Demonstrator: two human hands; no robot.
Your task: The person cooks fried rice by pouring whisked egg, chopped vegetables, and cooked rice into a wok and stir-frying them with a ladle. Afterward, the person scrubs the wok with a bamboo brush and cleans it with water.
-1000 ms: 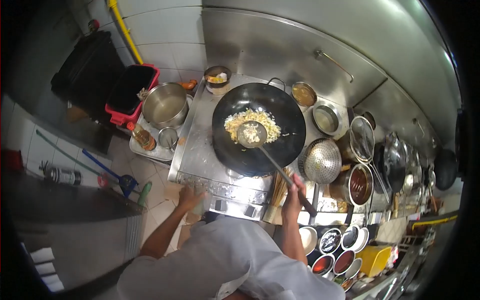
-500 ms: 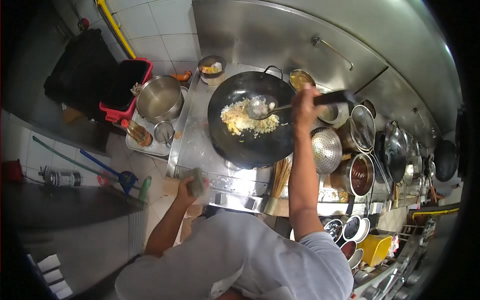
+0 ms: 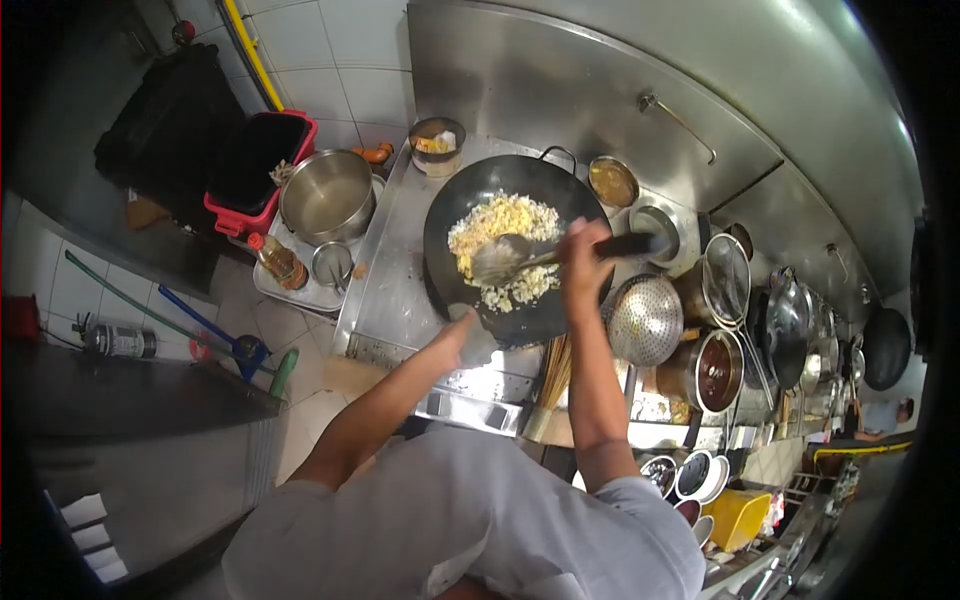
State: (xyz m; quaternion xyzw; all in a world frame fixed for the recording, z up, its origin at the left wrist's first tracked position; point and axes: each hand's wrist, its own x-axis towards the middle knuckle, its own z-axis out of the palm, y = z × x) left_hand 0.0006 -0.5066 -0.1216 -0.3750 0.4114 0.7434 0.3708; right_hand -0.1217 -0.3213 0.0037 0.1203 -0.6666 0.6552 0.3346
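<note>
A black wok [image 3: 440, 215] sits on the stove, with rice and yellow egg [image 3: 515, 215] spread in its bottom. My right hand [image 3: 583, 262] is closed round the dark handle of a ladle [image 3: 497, 262], whose metal bowl rests in or just over the rice. At the wok's near left rim, my left hand [image 3: 455, 342] is closed on a folded greyish cloth [image 3: 472, 327], partly blurred, pressed against the rim. The wok's far loop handle [image 3: 558, 155] stands free of both hands.
A perforated strainer [image 3: 645, 320] and a pot of dark red sauce [image 3: 715, 372] stand to the right. Near the front edge lies a bamboo brush [image 3: 550, 390]. On the left are a steel pot [image 3: 327, 198] and a sauce bottle [image 3: 283, 265]. Farther right, a person [image 3: 880, 418] is visible.
My left hand has moved up and right with the cloth, from beside the stove to the wok's rim. The ladle has come lower and nearer me; the rice has shifted in the wok.
</note>
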